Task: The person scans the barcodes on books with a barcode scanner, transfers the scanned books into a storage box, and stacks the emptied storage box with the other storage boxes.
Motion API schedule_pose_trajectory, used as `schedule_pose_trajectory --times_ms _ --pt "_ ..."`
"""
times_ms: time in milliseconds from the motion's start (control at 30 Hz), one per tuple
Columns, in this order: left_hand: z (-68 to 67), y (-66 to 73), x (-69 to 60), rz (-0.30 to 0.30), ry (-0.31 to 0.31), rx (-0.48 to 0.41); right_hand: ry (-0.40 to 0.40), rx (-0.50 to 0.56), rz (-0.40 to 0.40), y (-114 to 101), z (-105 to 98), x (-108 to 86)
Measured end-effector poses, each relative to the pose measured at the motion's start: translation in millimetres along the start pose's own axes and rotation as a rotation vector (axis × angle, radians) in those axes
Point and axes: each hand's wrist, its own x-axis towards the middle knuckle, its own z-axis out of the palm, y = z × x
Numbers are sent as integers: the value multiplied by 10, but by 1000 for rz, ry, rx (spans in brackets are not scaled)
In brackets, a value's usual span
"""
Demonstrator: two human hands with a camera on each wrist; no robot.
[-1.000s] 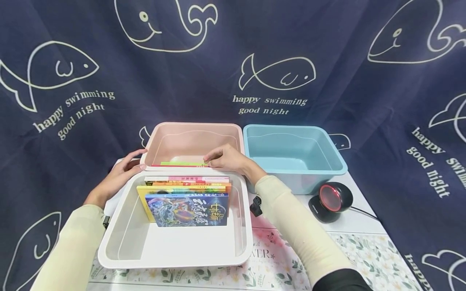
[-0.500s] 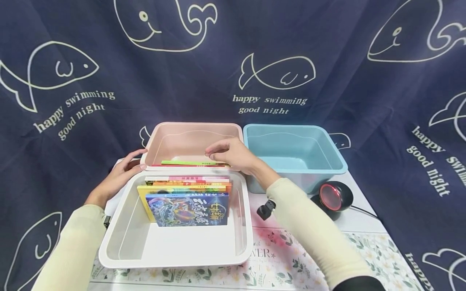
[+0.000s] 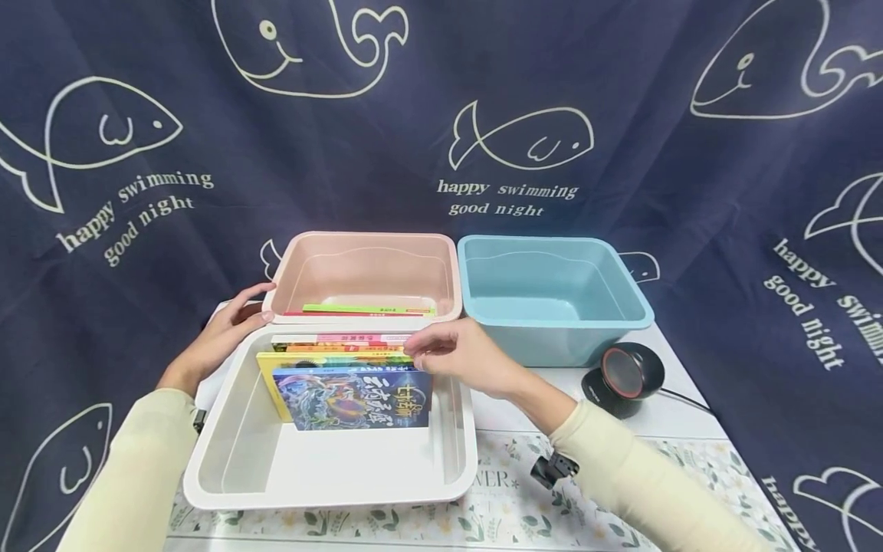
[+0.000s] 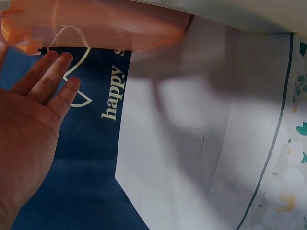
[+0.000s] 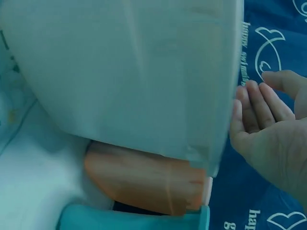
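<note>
My left hand (image 3: 231, 337) rests at the left side, its fingers on the near left corner of the pink bin (image 3: 366, 261) and the white bin's rim (image 3: 228, 383). In the left wrist view the fingers of the left hand (image 4: 33, 110) are extended. My right hand (image 3: 469, 356) hovers over the right end of the book row in the white bin, fingers loosely bent. The foremost book (image 3: 352, 399) has a dark blue illustrated cover; a yellow book (image 3: 269, 376) and several others stand behind it. Inside the pink bin are a green-edged book (image 3: 366, 309) and a red-edged one.
A blue bin (image 3: 552, 284) stands to the right of the pink bin. Near it sits a black round device (image 3: 624, 379) with a cable. A flower-patterned mat (image 3: 538, 498) covers the table's front, and a dark fish-print curtain (image 3: 386, 169) hangs behind.
My right hand has left the books in the pink bin and moved toward me, over the books in the white bin. The left hand stays in place.
</note>
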Motion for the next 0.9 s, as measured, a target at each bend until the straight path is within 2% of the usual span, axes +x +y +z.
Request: schedule_pose_trajectory --times_ms 167,333,600,700,900 --pt "20 -17 -13 14 -4 -21 -30 -26 19 61 97 -8" --pt "20 -23 -25 8 4 -5 -45 -79 51 32 161 14" --pt "-1 -25 -31 15 13 -17 -24 -215 -4 29 386 128" --pt "2 -31 -25 17 9 -29 8 -220 -4 36 481 148" --pt "16 -33 -6 17 10 -26 36 -165 12 75 611 170"
